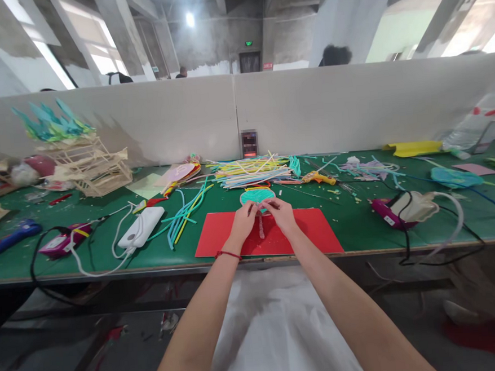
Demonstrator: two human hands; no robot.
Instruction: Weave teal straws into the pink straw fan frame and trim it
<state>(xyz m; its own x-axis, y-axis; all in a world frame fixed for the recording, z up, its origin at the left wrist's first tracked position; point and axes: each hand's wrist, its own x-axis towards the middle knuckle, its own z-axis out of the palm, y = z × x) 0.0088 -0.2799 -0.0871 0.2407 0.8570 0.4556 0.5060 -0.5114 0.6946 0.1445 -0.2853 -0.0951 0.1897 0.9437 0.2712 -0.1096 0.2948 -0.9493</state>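
Over a red sheet (217, 233) at the table's front edge, my left hand (245, 218) and my right hand (278, 213) meet, fingers pinched together. Between them is a teal, rounded craft piece (256, 195) with a pinkish rim. A short pink stem-like strip (261, 228) hangs below the fingertips, pointing toward me. Both hands grip the near edge of the piece; my fingers hide exactly where the stem meets it. A red cord bracelet circles my left wrist.
Behind the hands lies a pile of coloured strips (250, 171), with orange-handled pliers (319, 177) to its right. A white power bank (141, 227) and loose teal strips are on the left. Corded purple devices flank the work area. A stick model (93, 168) stands back left.
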